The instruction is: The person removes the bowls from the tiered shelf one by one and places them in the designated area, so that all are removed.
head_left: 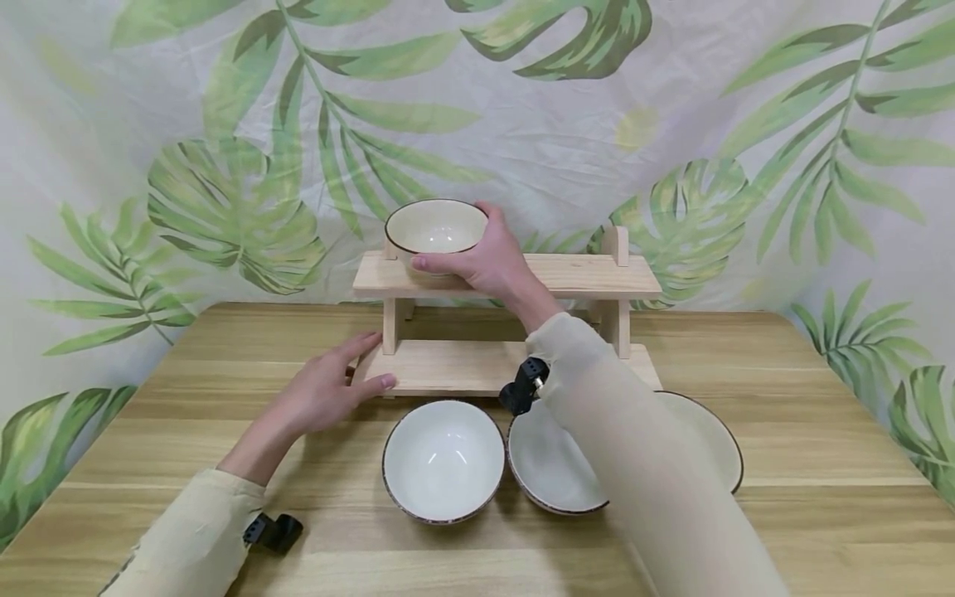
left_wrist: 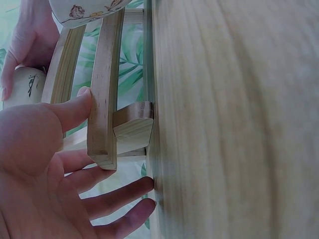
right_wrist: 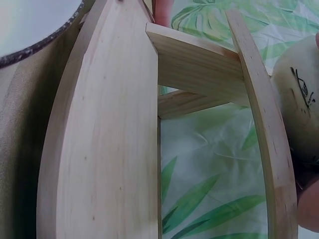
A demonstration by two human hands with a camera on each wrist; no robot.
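My right hand [head_left: 496, 259] grips a small cream bowl [head_left: 436, 228] with a dark rim, thumb at the front and fingers round its right side. This bowl is at the left end of the upper board of a two-tier wooden shelf [head_left: 455, 365]. In the right wrist view only a patterned part of the bowl [right_wrist: 301, 99] shows, by the upper board. My left hand [head_left: 324, 390] holds the left end of the lower board, thumb on its front edge. The left wrist view shows the other fingers at the board's end, the lowest ones near the tabletop.
In front of the shelf stand a white bowl [head_left: 443, 460], a second bowl [head_left: 552, 460] beside it and a third bowl [head_left: 709, 435] at the right, the last two partly behind my right sleeve. A leaf-patterned cloth [head_left: 522, 124] hangs behind the wooden table [head_left: 149, 439].
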